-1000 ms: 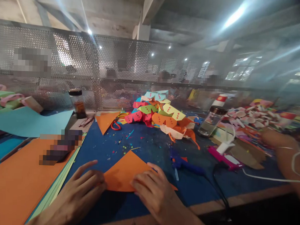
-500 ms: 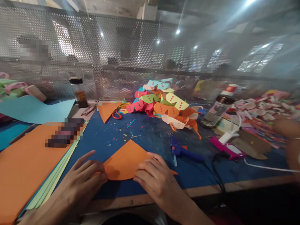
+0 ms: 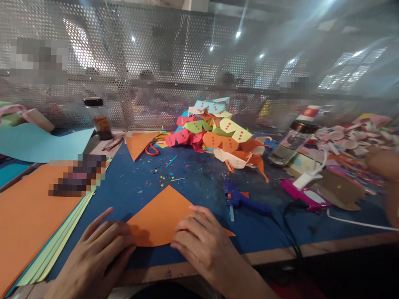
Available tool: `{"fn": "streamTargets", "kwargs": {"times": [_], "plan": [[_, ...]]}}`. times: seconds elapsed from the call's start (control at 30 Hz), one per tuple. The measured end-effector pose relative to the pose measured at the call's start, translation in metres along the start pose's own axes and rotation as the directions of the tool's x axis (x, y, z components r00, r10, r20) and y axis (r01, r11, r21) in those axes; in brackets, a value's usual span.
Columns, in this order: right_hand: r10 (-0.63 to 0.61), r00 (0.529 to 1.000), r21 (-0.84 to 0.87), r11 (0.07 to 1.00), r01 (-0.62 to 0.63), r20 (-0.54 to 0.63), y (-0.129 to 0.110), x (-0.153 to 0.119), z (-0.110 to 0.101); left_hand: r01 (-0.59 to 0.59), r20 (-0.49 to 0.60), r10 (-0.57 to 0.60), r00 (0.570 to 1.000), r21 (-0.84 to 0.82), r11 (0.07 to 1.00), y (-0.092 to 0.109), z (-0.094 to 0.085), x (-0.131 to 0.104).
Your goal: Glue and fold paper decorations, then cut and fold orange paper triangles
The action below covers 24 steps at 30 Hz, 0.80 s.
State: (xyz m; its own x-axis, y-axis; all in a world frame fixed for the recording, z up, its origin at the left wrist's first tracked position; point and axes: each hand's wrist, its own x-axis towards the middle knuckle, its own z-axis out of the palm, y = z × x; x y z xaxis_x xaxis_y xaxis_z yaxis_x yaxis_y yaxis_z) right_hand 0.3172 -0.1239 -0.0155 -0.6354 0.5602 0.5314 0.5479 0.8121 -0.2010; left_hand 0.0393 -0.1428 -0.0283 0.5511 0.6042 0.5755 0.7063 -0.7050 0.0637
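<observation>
A sheet of orange paper [image 3: 159,218] with a pointed top and a curved lower edge lies before me on the blue table. My left hand [image 3: 99,246] has its bent fingers and thumb at the paper's left corner, one finger raised. Across the right part of the sheet, my right hand [image 3: 203,239] holds it with fingers pressed together, hiding that portion. A small orange tip shows past the right hand. Beyond it lies a blue glue gun [image 3: 246,201], which neither hand touches.
Orange sheets [image 3: 23,217] are stacked at left with a blurred dark object [image 3: 77,175] on top. Folded paper shapes [image 3: 219,132] are heaped at the back near red-handled scissors [image 3: 152,150]. Two jars stand behind, the right jar [image 3: 289,144] tilted. A magenta power strip [image 3: 302,194] trails cords; another person's arm [image 3: 391,182] is at right.
My view has shifted slightly, moving the left side of the scene leftward. Both hands remain at the orange paper, which appears a little lower and further left.
</observation>
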Motion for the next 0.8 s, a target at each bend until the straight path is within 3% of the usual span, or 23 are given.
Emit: {"fn": "streamTargets", "kwargs": {"times": [0.33,0.8], "plan": [[0.054,0.998,0.136,0.989,-0.057,0.026,-0.005,0.004,-0.005,0.014,-0.056,-0.015,0.998,-0.021,1.000,0.019,0.006,0.006],[0.113,0.990,0.084,0.989,-0.120,0.081,-0.016,0.010,0.008,0.099,-0.062,-0.099,0.993,0.007,0.995,0.019,0.010,-0.004]]}}
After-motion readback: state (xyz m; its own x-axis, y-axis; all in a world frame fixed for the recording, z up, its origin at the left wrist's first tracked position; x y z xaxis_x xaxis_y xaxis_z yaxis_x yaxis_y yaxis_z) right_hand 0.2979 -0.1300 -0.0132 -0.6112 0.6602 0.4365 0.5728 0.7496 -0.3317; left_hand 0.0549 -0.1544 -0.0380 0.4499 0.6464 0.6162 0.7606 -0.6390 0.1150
